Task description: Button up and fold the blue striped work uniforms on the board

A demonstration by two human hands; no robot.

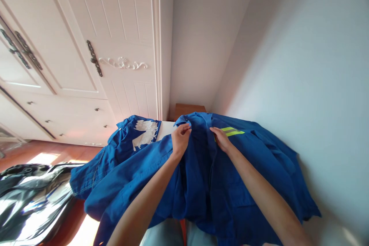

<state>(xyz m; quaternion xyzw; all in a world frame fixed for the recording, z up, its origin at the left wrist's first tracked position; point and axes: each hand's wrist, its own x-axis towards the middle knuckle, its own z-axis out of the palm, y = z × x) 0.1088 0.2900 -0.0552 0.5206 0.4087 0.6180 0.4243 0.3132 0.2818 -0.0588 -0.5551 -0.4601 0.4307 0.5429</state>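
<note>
"Pale wall (pixel 302 65) stood at two o'clock; what lay nearest us?"

"Our grey-clad legs (pixel 167 232), at six, with the blue garment (pixel 239 177) spread above them, from nine round to three."

"And our hands?"

"Both reached its collar end at twelve. Our left hand (pixel 181 138) pinched the collar edge between thumb and fingertips; our right hand (pixel 220 138) lay with fingers close together on the front edge, beside the yellow-green strip (pixel 235 132) at one. We couldn't tell how firmly it gripped."

"Anything around?"

"Ragged white material (pixel 147 132) showed on the blue cloth at eleven. Dark and clear bags (pixel 31 203) sat between nine and ten on the reddish floor (pixel 43 148). Farther off, brown furniture (pixel 190 108) stood at twelve, the white wardrobe (pixel 123 38) at eleven."
</note>
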